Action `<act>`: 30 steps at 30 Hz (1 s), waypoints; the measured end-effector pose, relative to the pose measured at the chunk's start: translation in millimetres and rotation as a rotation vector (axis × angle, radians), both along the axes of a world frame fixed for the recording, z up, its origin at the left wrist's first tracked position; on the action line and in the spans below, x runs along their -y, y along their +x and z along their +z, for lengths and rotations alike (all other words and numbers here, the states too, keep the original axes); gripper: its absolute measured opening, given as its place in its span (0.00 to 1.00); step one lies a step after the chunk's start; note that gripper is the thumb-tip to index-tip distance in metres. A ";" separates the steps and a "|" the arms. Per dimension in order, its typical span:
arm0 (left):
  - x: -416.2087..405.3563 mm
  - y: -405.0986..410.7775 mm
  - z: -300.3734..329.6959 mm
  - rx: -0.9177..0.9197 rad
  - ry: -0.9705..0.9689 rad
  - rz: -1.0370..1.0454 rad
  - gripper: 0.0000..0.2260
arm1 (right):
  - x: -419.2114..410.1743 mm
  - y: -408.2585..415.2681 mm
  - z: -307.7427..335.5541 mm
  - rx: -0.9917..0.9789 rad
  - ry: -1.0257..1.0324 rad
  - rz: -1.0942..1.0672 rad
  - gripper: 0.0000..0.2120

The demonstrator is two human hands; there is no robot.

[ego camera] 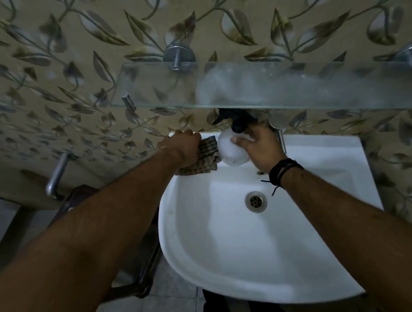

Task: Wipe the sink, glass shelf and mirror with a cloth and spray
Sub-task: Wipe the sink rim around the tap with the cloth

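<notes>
A white sink [327,257] hangs below a glass shelf [162,93] whose right half is fogged with spray. My left hand [182,145] is closed on a checked brown cloth [207,155] pressed onto the sink's back left rim. My right hand [257,145] grips a white spray bottle [231,152] with a black trigger head [236,120], held over the sink's back edge just under the shelf. The mirror is barely in view at the top edge.
A chrome tap [281,136] stands behind my right hand. The drain [256,201] sits mid-basin. Shelf brackets [177,56] stick out of the leaf-patterned tiled wall. A metal wall tap [56,174] and a dark stool [134,268] are to the left.
</notes>
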State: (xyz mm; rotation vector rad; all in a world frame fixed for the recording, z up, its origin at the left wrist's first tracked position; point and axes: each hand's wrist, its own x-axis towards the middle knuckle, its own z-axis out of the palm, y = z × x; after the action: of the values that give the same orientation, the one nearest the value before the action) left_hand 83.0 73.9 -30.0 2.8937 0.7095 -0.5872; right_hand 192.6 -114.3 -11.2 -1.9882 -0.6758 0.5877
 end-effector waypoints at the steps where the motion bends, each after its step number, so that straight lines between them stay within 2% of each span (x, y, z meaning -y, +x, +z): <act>1: -1.7 1.2 -4.0 -0.013 0.000 0.014 0.19 | -0.1 1.7 -0.5 0.011 0.013 0.021 0.21; 5: -7.6 5.2 -14.7 -0.006 0.003 0.061 0.21 | -4.2 -2.2 -2.0 0.077 0.013 0.109 0.17; 8: -11.0 9.4 -18.6 0.006 -0.039 0.113 0.21 | -12.6 -2.2 -6.9 0.135 -0.002 0.138 0.25; 12: -16.1 16.8 -18.6 0.017 -0.090 0.113 0.16 | -27.1 -3.4 -4.6 0.083 0.060 0.239 0.33; 15: -14.7 16.6 -16.3 0.028 -0.157 0.113 0.10 | -34.9 -5.2 -7.5 0.061 0.123 0.199 0.28; 18: -19.4 9.3 -7.0 0.078 -0.230 0.150 0.18 | -34.5 -9.1 -7.8 0.101 0.166 0.162 0.25; 20: -25.5 -2.0 6.2 0.243 -0.308 0.158 0.21 | -28.4 -14.7 -5.2 0.109 0.200 0.133 0.23; 22: -30.6 -15.3 14.9 0.463 -0.213 0.160 0.20 | -18.9 -22.9 -7.4 0.054 0.225 0.070 0.19; 24: -29.5 -25.3 12.3 0.552 0.084 0.173 0.18 | -11.3 -33.6 -10.6 -0.072 0.210 0.004 0.15; 26: -21.4 -31.2 0.3 0.492 0.211 0.198 0.17 | -8.3 -42.3 -16.1 -0.233 0.135 -0.039 0.12; 30: 7.0 -41.0 -48.6 0.141 0.020 0.171 0.20 | -5.6 -52.3 -28.2 -0.504 0.033 -0.108 0.13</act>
State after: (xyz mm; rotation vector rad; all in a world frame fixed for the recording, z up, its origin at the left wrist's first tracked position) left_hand 42.0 66.8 -78.6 2.8190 0.9335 -0.3539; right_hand 140.3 -108.7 -39.4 -1.7323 -0.2646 0.9586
